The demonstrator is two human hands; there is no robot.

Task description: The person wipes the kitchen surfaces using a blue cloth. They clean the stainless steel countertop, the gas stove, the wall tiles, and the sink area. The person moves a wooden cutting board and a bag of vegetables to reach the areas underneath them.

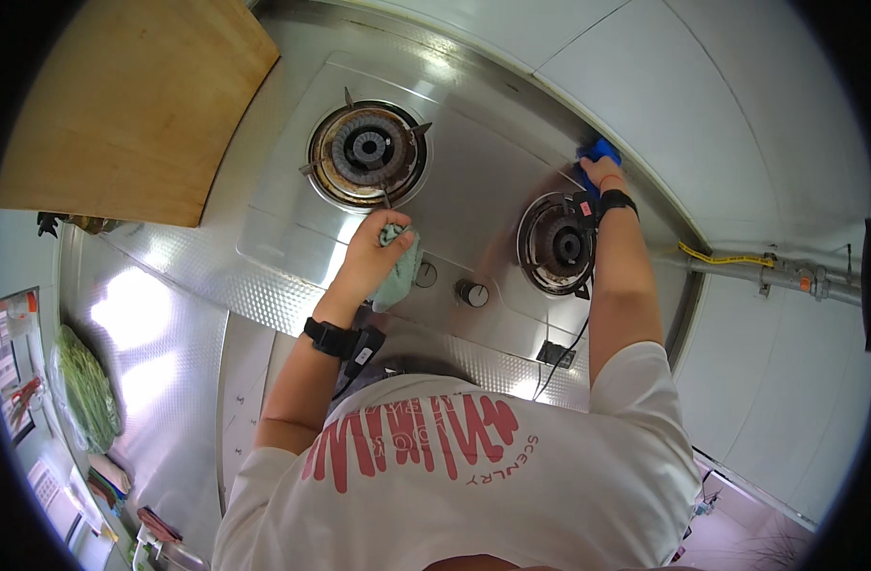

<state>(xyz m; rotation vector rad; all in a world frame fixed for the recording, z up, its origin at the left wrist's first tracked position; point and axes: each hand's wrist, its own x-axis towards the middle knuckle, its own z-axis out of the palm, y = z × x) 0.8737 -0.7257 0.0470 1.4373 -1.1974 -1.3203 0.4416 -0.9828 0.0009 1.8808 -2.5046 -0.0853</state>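
A steel gas hob (471, 157) with two burners lies before me. My left hand (375, 257) grips a crumpled pale green cloth (396, 275) just below the left burner (370, 146), whose drip ring is stained brown. At the hob's back right, my right hand (601, 173) presses a blue cloth (600, 151) against the steel near the foot of the wall. The right burner (565, 246) sits beside my right forearm, which hides part of it. Between the burners, at the front, are a control knob (471, 292) and a second round knob (426, 275) close to the green cloth.
A wooden board (143, 107) stands at the left of the hob. A gas pipe (792, 271) with a yellow hose (725, 255) runs along the right wall. Bagged green vegetables (86, 385) lie on the left steel counter (171, 400), with a sink (182, 555) at the lower left.
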